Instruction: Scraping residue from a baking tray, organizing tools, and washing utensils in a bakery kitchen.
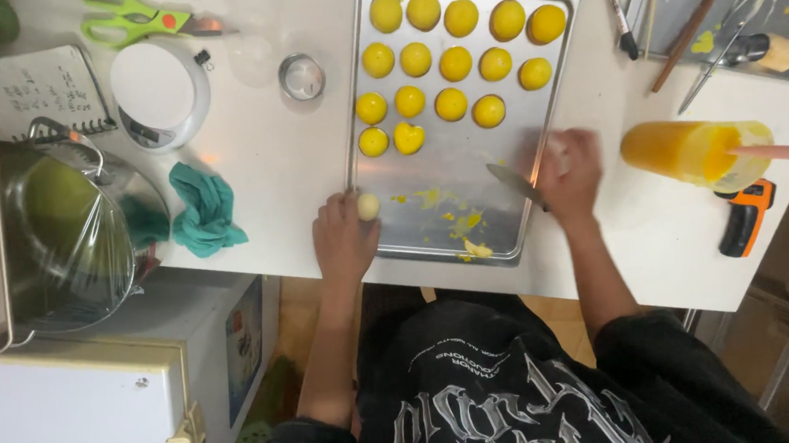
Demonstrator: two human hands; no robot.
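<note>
A metal baking tray [520,186] lies on the white table, its far half filled with several round yellow dough balls [455,64] and one heart-shaped piece [408,138]. My left hand [344,238] rests at the tray's near left edge and holds a small pale ball [368,206] at its fingertips. My right hand [569,176], blurred with motion, is at the tray's right edge and grips a knife [512,183] whose blade points left over the tray. Yellow smears and scraps [461,227] lie on the tray's bare near half.
A tall cup of yellow liquid with a pink spatula [693,151] and an orange-black infrared thermometer [746,216] lie right. A kitchen scale [160,92], ring cutter [301,77], teal cloth [204,210], green scissors [136,18], notebook [35,88] and film-covered bowl [62,233] sit left.
</note>
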